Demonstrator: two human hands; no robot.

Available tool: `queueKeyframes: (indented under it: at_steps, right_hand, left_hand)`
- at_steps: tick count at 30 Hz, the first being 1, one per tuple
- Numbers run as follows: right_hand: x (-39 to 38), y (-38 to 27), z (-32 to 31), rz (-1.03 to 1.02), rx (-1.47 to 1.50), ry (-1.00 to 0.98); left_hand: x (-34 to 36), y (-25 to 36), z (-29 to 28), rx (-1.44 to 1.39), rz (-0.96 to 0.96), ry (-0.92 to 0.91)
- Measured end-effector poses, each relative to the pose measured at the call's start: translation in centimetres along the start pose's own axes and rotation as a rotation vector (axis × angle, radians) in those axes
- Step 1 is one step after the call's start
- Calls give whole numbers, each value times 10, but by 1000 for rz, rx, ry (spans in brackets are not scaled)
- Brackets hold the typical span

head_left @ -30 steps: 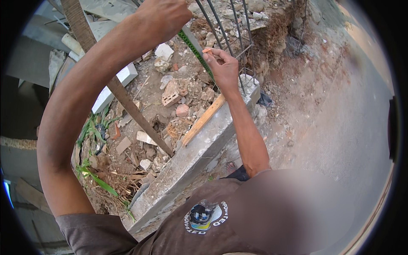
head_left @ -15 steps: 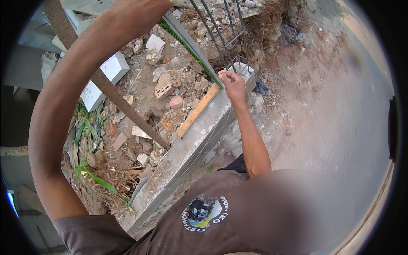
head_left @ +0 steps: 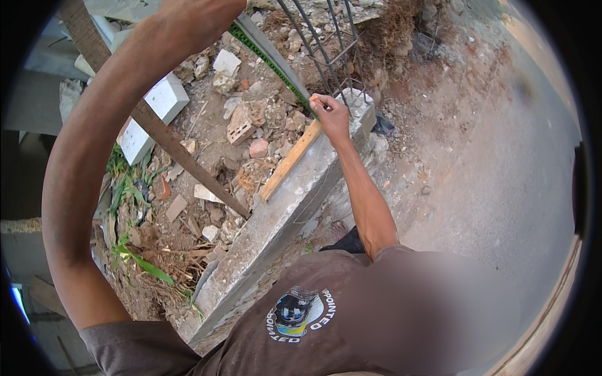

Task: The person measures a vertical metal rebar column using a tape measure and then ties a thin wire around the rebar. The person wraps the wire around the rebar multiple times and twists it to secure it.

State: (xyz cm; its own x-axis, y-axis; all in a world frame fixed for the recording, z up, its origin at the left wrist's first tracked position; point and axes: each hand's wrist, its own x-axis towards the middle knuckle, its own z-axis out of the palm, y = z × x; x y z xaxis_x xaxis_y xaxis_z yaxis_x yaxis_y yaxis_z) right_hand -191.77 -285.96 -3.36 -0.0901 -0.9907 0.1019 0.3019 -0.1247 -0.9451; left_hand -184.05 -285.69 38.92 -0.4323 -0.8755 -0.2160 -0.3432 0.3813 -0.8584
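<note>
My right hand (head_left: 332,119) is closed in a pinch on a small orange piece (head_left: 315,99), too small to name surely. It is beside the lower end of a green strip with dark marks (head_left: 271,62), which looks like a measuring tape and slants along a grey bar (head_left: 274,51). My left arm is raised in a wide curve, and the left hand (head_left: 210,9) reaches the upper end of that bar at the picture's top edge, its fingers hidden. Below the right hand, a wooden batten (head_left: 291,161) lies along the edge of a concrete beam (head_left: 276,213).
Steel reinforcing bars (head_left: 323,56) rise from the beam's far end. A brown plank (head_left: 182,150) slopes across rubble at left, near white blocks (head_left: 168,100) and a broken hollow brick (head_left: 243,125). Bare earth and a paved surface (head_left: 501,188) extend to the right.
My right hand has shifted a little left and away from me, and the orange piece shows more clearly. My left arm stays nearly where it was; the view has moved slightly.
</note>
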Motion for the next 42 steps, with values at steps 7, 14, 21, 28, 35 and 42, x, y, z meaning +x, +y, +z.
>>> queueKeyframes:
  at_steps: [7, 14, 21, 28, 35, 42]
  right_hand:
    - [4, 11, 7, 11, 28, 7]
    - [4, 14, 8, 7, 30, 15]
    - [5, 15, 8, 20, 16, 21]
    - [14, 21, 16, 66, 94, 169]
    - [-20, 45, -25, 129, -74, 253]
    - [-47, 104, -63, 242, -307, 223]
  left_hand:
    - [0, 0, 3, -6, -1, 47]
    - [3, 2, -2, 32, -27, -43]
    - [1, 2, -3, 30, -6, -21]
    - [-2, 5, -5, 9, -39, -77]
    - [-113, 23, 7, -238, -24, -234]
    - [-203, 64, 45, -519, -236, -283]
